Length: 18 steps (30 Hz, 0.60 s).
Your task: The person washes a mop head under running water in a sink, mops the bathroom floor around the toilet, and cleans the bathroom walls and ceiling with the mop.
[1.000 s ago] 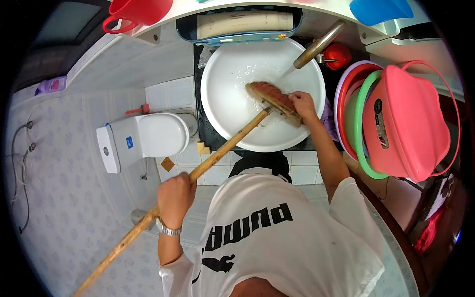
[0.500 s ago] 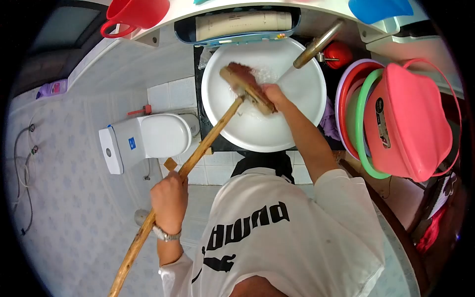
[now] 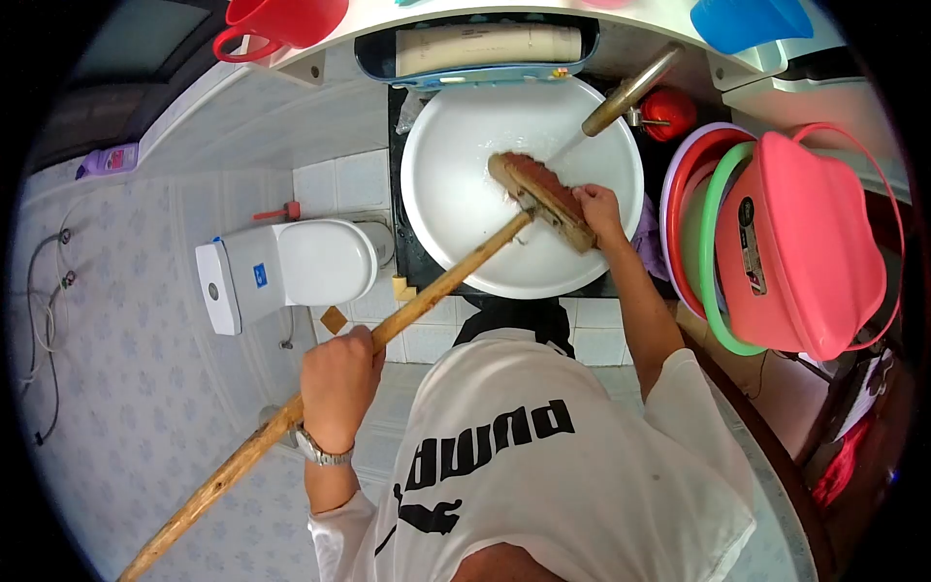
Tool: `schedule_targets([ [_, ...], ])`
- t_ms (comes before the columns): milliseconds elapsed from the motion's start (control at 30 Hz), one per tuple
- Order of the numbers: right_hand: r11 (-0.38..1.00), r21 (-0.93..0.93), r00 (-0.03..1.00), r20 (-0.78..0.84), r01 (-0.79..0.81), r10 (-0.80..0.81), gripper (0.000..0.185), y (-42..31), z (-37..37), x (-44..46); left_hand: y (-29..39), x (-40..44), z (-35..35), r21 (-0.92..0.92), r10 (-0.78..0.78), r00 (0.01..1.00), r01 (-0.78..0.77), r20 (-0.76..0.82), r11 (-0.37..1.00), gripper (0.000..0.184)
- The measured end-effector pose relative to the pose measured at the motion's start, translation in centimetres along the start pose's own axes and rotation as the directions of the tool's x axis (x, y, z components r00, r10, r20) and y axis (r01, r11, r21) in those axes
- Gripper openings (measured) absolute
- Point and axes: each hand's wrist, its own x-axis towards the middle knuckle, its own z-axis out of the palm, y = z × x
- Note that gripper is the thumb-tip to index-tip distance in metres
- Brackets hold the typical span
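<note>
A long-handled brush (image 3: 543, 194) has a wooden head with reddish-brown bristles, tilted over the white basin (image 3: 441, 233). My left hand (image 3: 339, 383), with a watch at the wrist, is wrapped round its wooden pole. The pole slants from the basin down to the lower left. At the head's right end, my right hand (image 3: 598, 209) grips the bristle side with bent fingers; part of the grip is hidden. A metal tap (image 3: 632, 89) reaches over the basin from the upper right, and a faint stream of water runs from it towards the bristles.
Stacked basins and a pink bucket (image 3: 805, 242) stand close to the right of the sink. A white toilet (image 3: 325, 264) is on the left. Above the sink, a shelf holds a red mug (image 3: 291, 21) and a blue container (image 3: 747, 24). A purple bottle (image 3: 109, 161) lies at far left.
The brush head has moved right and slightly down in the basin, and my right hand has moved with it. The pole now lies at a flatter slant, still in my left hand.
</note>
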Motion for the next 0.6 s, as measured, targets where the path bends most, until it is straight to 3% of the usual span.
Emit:
schedule_targets([
  [100,0.942,0.329,0.998,-0.036,0.063,-0.054,0.028,-1.4,1.0,1.6,0.3,0.8,0.2,0.028,-0.015,0.997,0.017,-0.075,0.999,0.020],
  [133,0.942,0.329,0.998,-0.045,0.063,-0.050,0.028,-2.1,1.3,2.2,0.5,1.2,0.4,0.047,-0.024,0.992,0.030,-0.122,0.998,0.020],
  [200,0.807,0.589,0.996,0.088,-0.045,-0.008,0.028,-3.1,2.0,2.6,0.2,2.1,1.0,0.039,-0.027,0.991,0.032,-0.129,0.999,0.020],
  [333,0.817,0.576,0.995,0.058,0.033,-0.081,0.027,-2.6,1.3,3.2,-1.3,2.4,1.7,-0.027,-0.122,0.989,0.120,-0.086,0.992,0.024],
  [400,0.854,0.512,0.984,-0.176,0.090,0.002,0.026,-0.6,1.9,3.5,-1.2,2.1,1.3,-0.022,-0.133,0.987,0.131,-0.091,0.991,0.025],
  [433,0.966,0.259,0.993,-0.100,-0.026,0.054,0.028,2.5,1.6,5.0,-1.2,1.9,1.1,-0.020,-0.147,0.984,0.145,-0.104,0.989,0.025],
  [467,0.992,-0.031,0.982,-0.139,0.122,-0.125,0.028,4.2,2.5,4.6,-1.1,1.9,0.9,-0.022,-0.155,0.983,0.154,-0.102,0.988,0.025],
  [500,0.915,-0.318,0.946,-0.124,0.248,-0.300,0.027,5.6,3.0,2.9,-1.1,1.9,0.8,-0.014,-0.154,0.983,0.153,-0.102,0.988,0.025],
  [533,0.844,-0.462,0.951,-0.002,0.274,-0.310,0.028,3.1,3.9,-0.6,-1.1,2.0,0.7,-0.008,-0.151,0.983,0.151,-0.103,0.989,0.025],
  [567,0.760,-0.581,0.954,0.240,0.291,-0.182,0.031,1.5,5.0,-3.1,-1.1,2.2,0.7,-0.012,-0.153,0.983,0.153,-0.104,0.988,0.025],
  [600,0.669,-0.493,0.830,0.372,0.556,-0.416,0.039,2.4,6.8,-5.2,-1.2,2.2,0.7,0.017,-0.136,0.983,0.140,-0.124,0.990,0.024],
])
